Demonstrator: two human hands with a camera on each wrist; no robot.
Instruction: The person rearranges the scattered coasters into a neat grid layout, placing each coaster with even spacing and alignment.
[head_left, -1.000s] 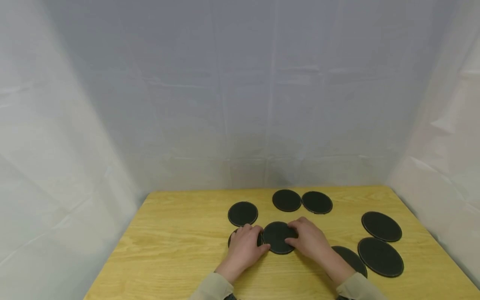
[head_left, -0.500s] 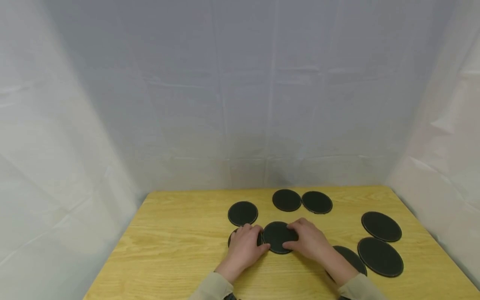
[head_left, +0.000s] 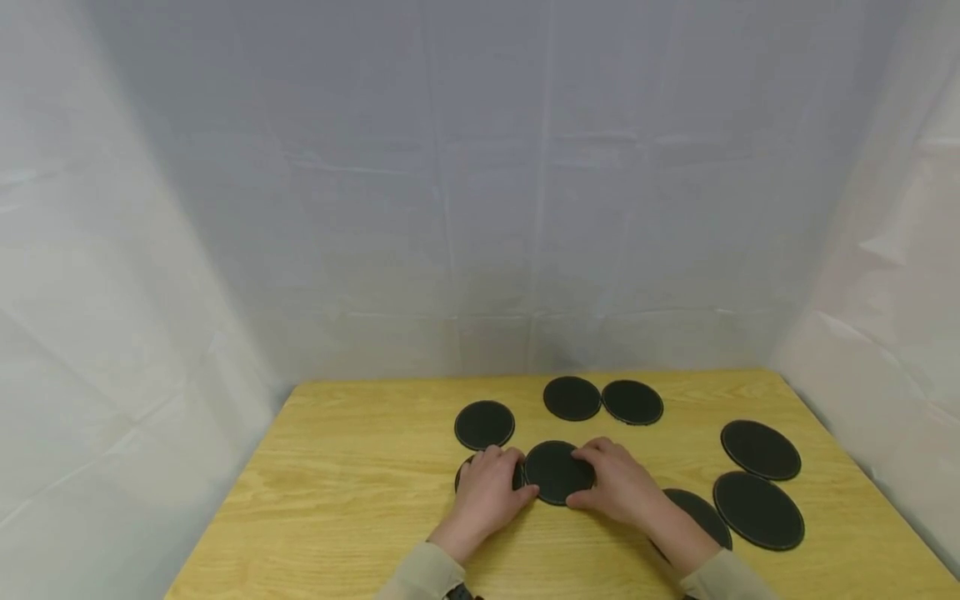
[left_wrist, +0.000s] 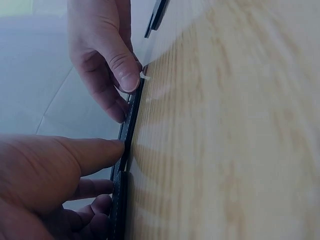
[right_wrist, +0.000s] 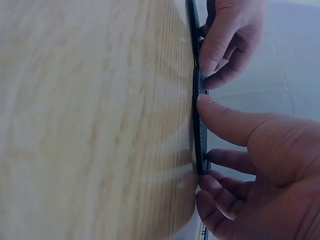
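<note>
A black round coaster (head_left: 555,472) lies flat at the middle of the wooden table (head_left: 337,492). My right hand (head_left: 600,482) grips its right rim, fingers at the far edge and thumb at the near edge. My left hand (head_left: 501,483) holds its left rim with the thumb, its fingers over a second coaster (head_left: 459,477) that is mostly hidden beneath them. The left wrist view shows the coaster's thin edge (left_wrist: 132,115) with my left hand's thumb (left_wrist: 100,149) against it. In the right wrist view my right hand's thumb (right_wrist: 220,117) presses the same edge (right_wrist: 196,95).
Several more black coasters lie flat: one behind my left hand (head_left: 483,424), two at the back (head_left: 572,397) (head_left: 632,402), two at the right (head_left: 761,449) (head_left: 758,510), one partly under my right forearm (head_left: 701,510). White sheeting surrounds the table.
Almost nothing: my right hand's fingers have shifted slightly along the middle coaster's rim. The coasters and my left hand stay where they were.
</note>
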